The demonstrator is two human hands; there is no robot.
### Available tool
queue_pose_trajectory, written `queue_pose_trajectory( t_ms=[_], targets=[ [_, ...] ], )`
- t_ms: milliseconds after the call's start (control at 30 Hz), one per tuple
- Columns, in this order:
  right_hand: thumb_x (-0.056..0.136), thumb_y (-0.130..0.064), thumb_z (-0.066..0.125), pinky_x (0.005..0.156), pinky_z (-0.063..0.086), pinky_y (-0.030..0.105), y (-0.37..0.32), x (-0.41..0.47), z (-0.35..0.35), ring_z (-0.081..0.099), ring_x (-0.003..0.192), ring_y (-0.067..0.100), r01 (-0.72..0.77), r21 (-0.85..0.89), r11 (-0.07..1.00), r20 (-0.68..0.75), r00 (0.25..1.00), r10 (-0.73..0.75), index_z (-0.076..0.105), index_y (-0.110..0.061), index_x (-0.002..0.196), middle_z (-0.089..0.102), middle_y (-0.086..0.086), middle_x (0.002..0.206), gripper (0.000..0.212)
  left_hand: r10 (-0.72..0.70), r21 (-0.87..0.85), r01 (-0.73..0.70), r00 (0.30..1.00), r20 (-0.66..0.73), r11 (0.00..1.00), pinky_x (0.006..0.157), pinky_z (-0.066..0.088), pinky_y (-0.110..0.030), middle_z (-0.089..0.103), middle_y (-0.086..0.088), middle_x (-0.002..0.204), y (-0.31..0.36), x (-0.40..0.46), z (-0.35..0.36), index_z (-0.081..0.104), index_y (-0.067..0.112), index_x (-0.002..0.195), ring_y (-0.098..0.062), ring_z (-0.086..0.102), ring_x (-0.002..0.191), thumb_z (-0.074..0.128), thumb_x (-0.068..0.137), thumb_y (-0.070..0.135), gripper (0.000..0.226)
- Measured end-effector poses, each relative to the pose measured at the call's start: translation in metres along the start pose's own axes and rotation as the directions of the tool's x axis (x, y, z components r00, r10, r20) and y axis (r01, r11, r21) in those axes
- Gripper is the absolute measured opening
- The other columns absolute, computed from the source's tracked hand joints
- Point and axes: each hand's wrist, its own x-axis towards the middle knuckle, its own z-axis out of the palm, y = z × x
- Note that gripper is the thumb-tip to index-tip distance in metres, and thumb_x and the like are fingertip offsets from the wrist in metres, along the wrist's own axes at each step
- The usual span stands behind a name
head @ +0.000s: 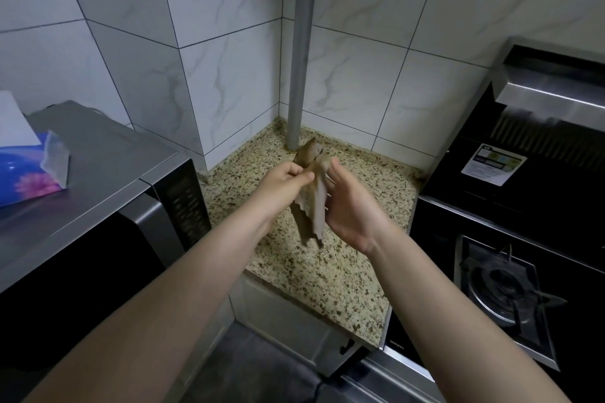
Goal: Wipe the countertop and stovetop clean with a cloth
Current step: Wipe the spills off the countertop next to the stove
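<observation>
Both hands are holding a beige cloth (310, 196) above the speckled counter (327, 271). Left hand (288, 181) is pinching it. Right hand (352, 206) is cupping it, fingers fairly straight.

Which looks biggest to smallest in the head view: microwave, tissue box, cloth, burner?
1. Microwave, though nearest the camera.
2. Burner.
3. Tissue box and cloth look alike; the box is cut off at the edge.
</observation>
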Motion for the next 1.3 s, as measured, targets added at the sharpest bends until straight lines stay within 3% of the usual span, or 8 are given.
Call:
queue_pose_trajectory(
  t_ms=[100,300,400,600,733,900,1067,1300],
  targets=[
    [0.078,-0.052,0.079,0.118,0.04,0.047,0.005,-0.004,-0.013,0.055,0.136,0.025,0.064,-0.188,0.98,0.092,0.995,-0.047,0.025,-0.038,0.162,0.049,0.008,0.157,0.101,-0.148,-0.343,0.148,0.989,0.027,0.927,0.093,0.058,-0.045,0.073,-0.009,0.104,0.004,0.003,-0.002,0.062,0.013,0.107,-0.023,0.069,0.095,0.056,0.104,0.021,0.011],
    [0.07,-0.027,0.095,0.117,0.042,0.032,0.019,-0.023,-0.026,0.047,0.141,0.002,0.317,-0.424,0.848,0.256,0.94,-0.224,0.026,-0.051,0.158,0.038,-0.02,0.158,0.114,-0.275,-0.705,0.233,0.96,0.056,0.67,0.055,0.059,-0.029,0.073,-0.013,0.102,0.014,0.004,-0.012,0.06,0.004,0.123,-0.02,0.073,0.083,0.051,0.106,0.019,0.026],
    [0.08,-0.022,0.083,0.105,0.046,0.016,0.02,-0.026,-0.024,0.052,0.133,-0.005,0.346,-0.472,0.811,0.176,0.938,-0.298,0.038,-0.04,0.156,0.047,-0.031,0.147,0.09,-0.287,-0.732,0.218,0.958,0.032,0.645,0.053,0.058,-0.028,0.07,-0.016,0.107,0.017,0.006,-0.015,0.059,0.003,0.125,-0.021,0.072,0.085,0.052,0.105,0.018,0.026],
    [0.107,-0.034,0.046,0.099,0.046,0.026,0.011,-0.021,-0.024,0.069,0.1,0.003,0.186,-0.405,0.895,-0.038,0.975,-0.219,0.07,-0.008,0.118,0.078,-0.007,0.104,0.037,-0.218,-0.823,0.202,0.971,0.098,0.532,0.082,0.062,-0.037,0.067,-0.019,0.116,0.025,-0.002,-0.02,0.055,0.005,0.116,-0.029,0.069,0.106,0.06,0.1,0.012,0.019],
    [0.109,-0.039,0.041,0.094,0.047,0.023,0.004,-0.021,-0.02,0.071,0.093,0.0,0.172,-0.436,0.883,-0.06,0.974,-0.219,0.073,-0.01,0.11,0.08,-0.007,0.096,0.042,-0.112,-0.695,0.171,0.985,0.131,0.698,0.094,0.057,-0.034,0.069,-0.015,0.125,0.026,-0.008,-0.012,0.059,0.015,0.118,-0.027,0.066,0.117,0.068,0.093,0.018,0.027],
    [0.111,-0.039,0.042,0.085,0.056,0.018,0.002,-0.011,-0.017,0.072,0.108,0.016,0.25,-0.503,0.827,-0.048,0.948,-0.315,0.069,-0.008,0.125,0.075,0.011,0.116,0.044,-0.077,-0.509,0.126,0.99,0.116,0.852,0.096,0.055,-0.044,0.057,-0.008,0.143,0.016,-0.012,0.002,0.031,0.034,0.156,-0.025,0.063,0.12,0.09,0.059,0.015,0.115],
    [0.11,-0.038,0.044,0.095,0.057,0.031,-0.007,-0.007,-0.019,0.075,0.101,0.015,0.235,-0.472,0.85,-0.141,0.931,-0.336,0.075,-0.017,0.102,0.08,0.001,0.1,0.038,-0.035,-0.476,0.051,0.998,0.043,0.878,0.103,0.052,-0.038,0.067,-0.01,0.132,0.005,-0.006,0.007,0.032,0.037,0.156,-0.018,0.066,0.119,0.066,0.083,-0.017,0.097],
    [0.108,-0.039,0.048,0.077,0.061,0.04,-0.029,-0.002,-0.039,0.072,0.102,0.022,0.234,0.119,0.965,-0.543,0.829,-0.133,0.061,-0.012,0.127,0.074,0.007,0.119,0.036,-0.166,-0.616,0.109,0.986,-0.036,0.781,0.07,0.06,-0.03,0.057,-0.011,0.142,-0.022,-0.003,-0.009,0.046,0.03,0.15,-0.022,0.066,0.11,0.045,0.087,-0.023,0.083]
  ],
)
